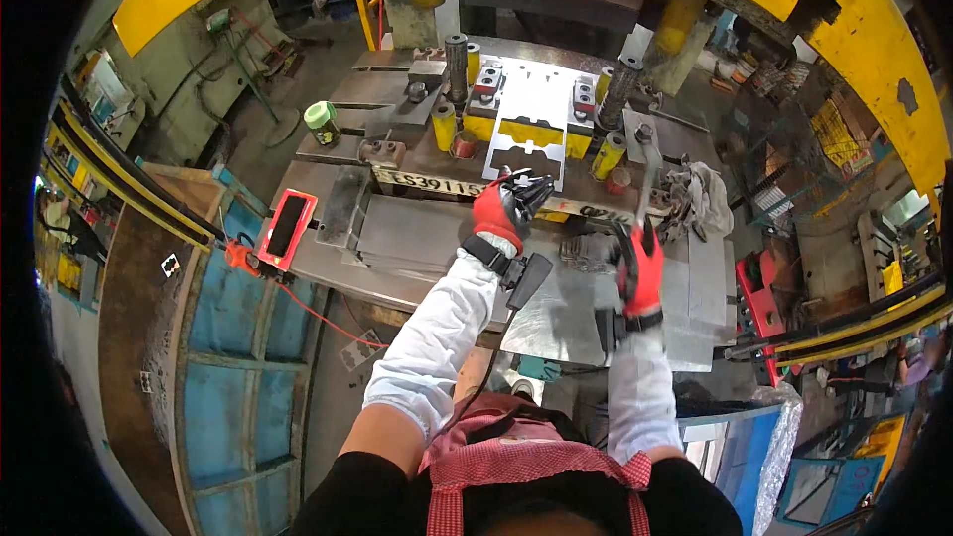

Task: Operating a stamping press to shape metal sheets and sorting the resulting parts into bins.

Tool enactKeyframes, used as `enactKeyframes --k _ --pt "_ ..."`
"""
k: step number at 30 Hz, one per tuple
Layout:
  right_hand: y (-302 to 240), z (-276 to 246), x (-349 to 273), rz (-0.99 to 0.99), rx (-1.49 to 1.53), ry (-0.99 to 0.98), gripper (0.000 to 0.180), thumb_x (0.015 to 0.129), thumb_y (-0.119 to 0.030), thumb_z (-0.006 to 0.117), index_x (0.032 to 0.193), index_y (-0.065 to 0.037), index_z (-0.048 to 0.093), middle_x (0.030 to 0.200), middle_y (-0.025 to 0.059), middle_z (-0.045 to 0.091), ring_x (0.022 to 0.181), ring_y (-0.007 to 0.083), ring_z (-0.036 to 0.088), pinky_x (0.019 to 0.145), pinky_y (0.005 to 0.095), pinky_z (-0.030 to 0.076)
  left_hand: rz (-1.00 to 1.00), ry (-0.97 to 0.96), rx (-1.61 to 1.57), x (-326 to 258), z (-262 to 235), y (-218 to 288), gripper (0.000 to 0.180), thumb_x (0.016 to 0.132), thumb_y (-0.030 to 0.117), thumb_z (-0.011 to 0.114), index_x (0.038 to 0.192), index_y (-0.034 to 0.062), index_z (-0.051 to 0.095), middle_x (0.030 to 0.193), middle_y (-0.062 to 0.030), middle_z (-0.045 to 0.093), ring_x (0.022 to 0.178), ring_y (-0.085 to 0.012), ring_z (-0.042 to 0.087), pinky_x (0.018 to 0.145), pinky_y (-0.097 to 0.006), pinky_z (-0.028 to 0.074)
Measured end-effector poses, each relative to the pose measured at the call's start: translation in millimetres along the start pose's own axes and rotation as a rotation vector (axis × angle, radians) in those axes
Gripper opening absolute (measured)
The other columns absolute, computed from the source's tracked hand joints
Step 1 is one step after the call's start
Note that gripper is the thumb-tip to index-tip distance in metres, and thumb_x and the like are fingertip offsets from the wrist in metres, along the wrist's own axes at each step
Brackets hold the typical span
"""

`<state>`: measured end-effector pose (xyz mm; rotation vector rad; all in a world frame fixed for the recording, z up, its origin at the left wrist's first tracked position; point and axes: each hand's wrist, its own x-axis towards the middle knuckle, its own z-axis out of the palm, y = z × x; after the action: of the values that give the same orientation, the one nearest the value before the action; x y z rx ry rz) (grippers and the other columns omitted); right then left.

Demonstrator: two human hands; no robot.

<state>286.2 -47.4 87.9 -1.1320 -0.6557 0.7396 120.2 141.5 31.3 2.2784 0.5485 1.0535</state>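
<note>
My left hand, in a red glove with black fingers, is over the front edge of a press die. Its fingers stretch to the right, apart, with nothing visible in them. Just beyond them a shiny metal strip with cut-out shapes lies on the die. My right hand, gloved alike, is closed at the lower end of a long grey bar-like tool, partly blurred. The bar runs away from me towards a bolt on the die's right side; contact there I cannot tell.
Flat metal sheets lie before me, with a stack at left. Guide posts and yellow cylinders stand around the die. A grey rag lies at right, a green-lidded jar and red-framed device at left.
</note>
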Motion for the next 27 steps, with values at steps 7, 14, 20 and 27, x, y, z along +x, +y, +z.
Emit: enactKeyframes --k 7,14,20,27 --pt "119.0 -167.5 -98.9 -0.05 -0.186 0.432 0.027 0.09 -0.031 0.051 0.101 -0.006 0.053 0.071 0.0064 0.06 0.042 0.0111 0.043 0.038 0.0262 0.035 -0.367 0.247 -1.688 8.4 12.0 6.0 0.031 0.094 0.022 0.034 0.102 -0.0053 0.045 0.11 -0.0296 0.051 0.108 -0.0422 0.049 0.098 -0.05 0.037" --pt "103.7 -160.1 -104.6 0.198 0.177 0.439 0.018 0.086 -0.028 0.054 0.085 -0.013 0.044 0.06 0.0069 0.053 0.04 0.0194 0.049 0.036 0.032 0.04 -0.059 0.035 -1.268 9.2 3.9 -3.0 0.037 0.093 0.024 0.038 0.111 -0.0074 0.047 0.11 -0.026 0.055 0.105 -0.0374 0.053 0.095 -0.042 0.041" --pt "123.7 -180.6 -99.0 0.306 0.198 0.411 0.041 0.081 -0.049 0.053 0.069 -0.009 0.05 0.054 0.0053 0.049 0.039 0.0185 0.044 0.034 0.031 0.034 -0.755 0.485 -1.849 21.2 6.3 18.5 0.045 0.093 0.031 0.039 0.11 -0.0095 0.042 0.113 -0.0336 0.048 0.108 -0.0466 0.047 0.095 -0.052 0.039" --pt "98.1 -159.8 -104.8 0.239 0.32 0.38 0.018 0.084 -0.027 0.055 0.086 -0.013 0.044 0.063 0.0079 0.053 0.041 0.0215 0.05 0.037 0.0329 0.042 -0.827 0.535 -1.731 25.4 2.4 32.8 0.046 0.094 0.033 0.036 0.112 -0.0097 0.041 0.116 -0.0335 0.047 0.11 -0.0461 0.046 0.096 -0.052 0.039"
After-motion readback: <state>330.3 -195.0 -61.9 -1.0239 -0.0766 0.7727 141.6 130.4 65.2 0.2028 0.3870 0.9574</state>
